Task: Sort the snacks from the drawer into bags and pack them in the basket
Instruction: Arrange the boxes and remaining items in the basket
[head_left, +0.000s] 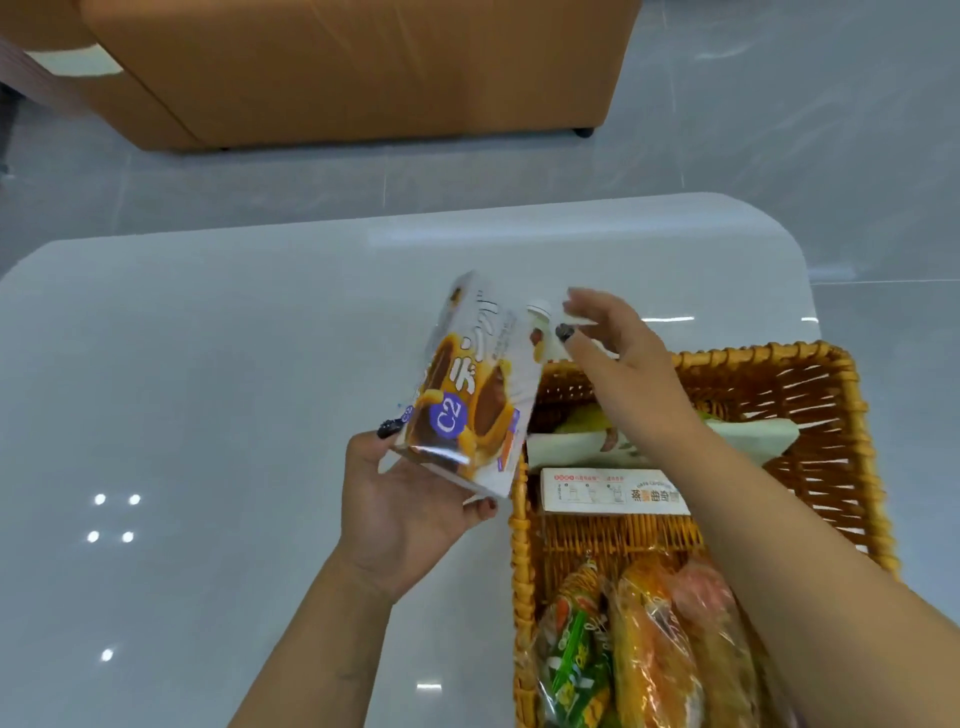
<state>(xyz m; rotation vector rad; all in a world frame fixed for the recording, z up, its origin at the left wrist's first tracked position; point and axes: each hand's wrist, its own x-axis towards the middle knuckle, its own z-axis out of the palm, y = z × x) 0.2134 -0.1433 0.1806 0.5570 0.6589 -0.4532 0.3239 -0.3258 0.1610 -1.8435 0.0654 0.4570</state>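
Note:
My left hand (415, 514) grips the lower end of a white snack box (472, 395) printed with chocolate pastries, holding it tilted above the table just left of the wicker basket (810, 379). My right hand (613, 343) hovers over the basket's far left corner with its fingers relaxed, close to a small white bottle (540, 332) behind the box; contact with the bottle is unclear. Inside the basket lie a flat white box with red print (613, 493), a pale green packet (758, 436), and a clear bag of colourful snack packets (639, 654) at the near end.
The white glossy table (208, 415) spreads out to the left of the basket. Beyond its far edge lies a grey tiled floor (779, 156) with an orange sofa (363, 67).

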